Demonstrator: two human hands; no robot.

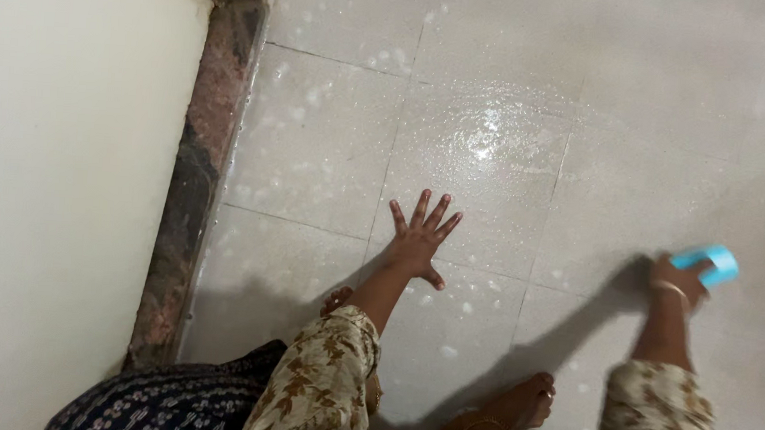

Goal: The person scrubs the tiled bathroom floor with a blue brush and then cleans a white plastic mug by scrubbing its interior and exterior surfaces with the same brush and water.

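Two hands low, left hand [418, 242] splayed flat on wet floor [511, 143], right hand [675, 286] gripping blue scrubber [709, 264]

Dim indoor light, glare on wet floor [485, 137], right hand [677, 282] motion-blurred

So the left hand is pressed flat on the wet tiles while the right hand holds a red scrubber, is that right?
Not quite: in the head view the scrubber in the right hand is light blue, not red. The left hand does lie spread flat on the wet tiles.
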